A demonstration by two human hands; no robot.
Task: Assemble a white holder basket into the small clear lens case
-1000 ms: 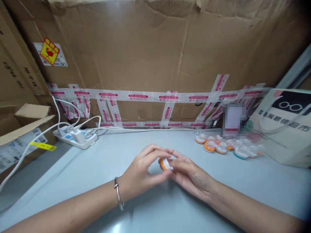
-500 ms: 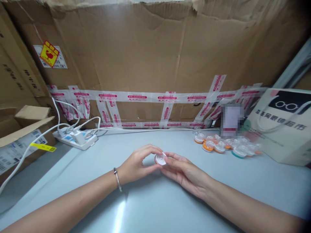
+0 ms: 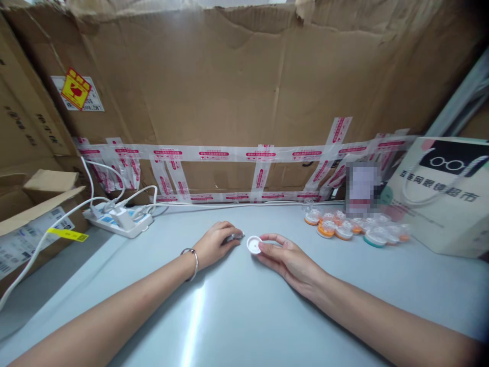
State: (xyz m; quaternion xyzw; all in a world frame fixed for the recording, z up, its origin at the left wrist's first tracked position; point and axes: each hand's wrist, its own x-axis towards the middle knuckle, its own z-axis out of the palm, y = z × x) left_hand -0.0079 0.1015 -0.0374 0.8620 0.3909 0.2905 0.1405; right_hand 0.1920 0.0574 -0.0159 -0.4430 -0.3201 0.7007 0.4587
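Near the centre of the frame, two bare forearms reach across a pale grey table (image 3: 237, 326). Right of centre, the right hand (image 3: 290, 257) pinches a small round white cap (image 3: 253, 244) by its edge between thumb and forefinger, holding it just above or on the table; which one cannot be told. Just left of it, the left hand (image 3: 216, 243), a silver bangle (image 3: 192, 262) on its wrist, curls loosely over a small pale object at its fingertips that is too small to identify. A light fingertip grip on the cap's rim looks best, keeping its open face in view. At right, well apart from the hands, lies a cluster of small orange-and-clear containers (image 3: 346, 228) beside a paper shopping bag (image 3: 445, 196). At left sits a white power strip (image 3: 118, 220) with trailing cables. Taped cardboard (image 3: 244, 102) walls the back.
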